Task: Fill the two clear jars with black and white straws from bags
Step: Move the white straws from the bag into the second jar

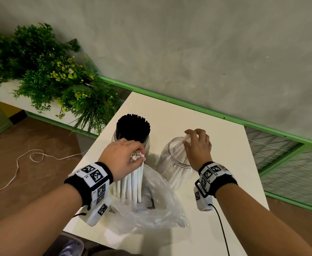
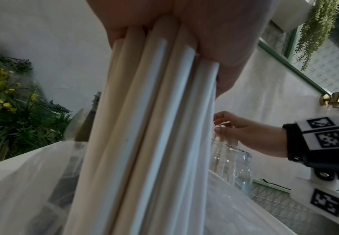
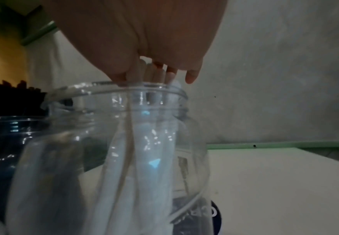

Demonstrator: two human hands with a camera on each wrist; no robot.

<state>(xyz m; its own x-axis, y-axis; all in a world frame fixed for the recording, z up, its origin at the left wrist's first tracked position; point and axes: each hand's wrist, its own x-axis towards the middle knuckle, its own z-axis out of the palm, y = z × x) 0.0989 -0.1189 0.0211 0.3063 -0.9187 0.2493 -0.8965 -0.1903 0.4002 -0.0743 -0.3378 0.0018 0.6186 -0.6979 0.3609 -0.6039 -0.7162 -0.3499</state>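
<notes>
The thick white paper straws (image 1: 179, 145) in my right hand (image 1: 197, 146) stand in the right-hand clear plastic jar (image 1: 171, 174). I pinch their tops at the rim with narrowed fingers (image 3: 122, 74), so they go in upright rather than scattering; the jar looks only partly filled. My left hand (image 1: 123, 156) grips a second bundle of white straws (image 2: 144, 127) near their top ends, fingers wrapped round them, lower ends down in the crumpled clear plastic bag (image 1: 151, 206) lying on the white bench (image 1: 216, 137) just in front of both jars. I judge this bundle is held ready as the next load. Behind it, the other clear jar (image 1: 146, 143) is packed with thin black straws (image 1: 133, 126), which seems finished. A green leafy planter (image 1: 46, 74) sits well apart at the left.
</notes>
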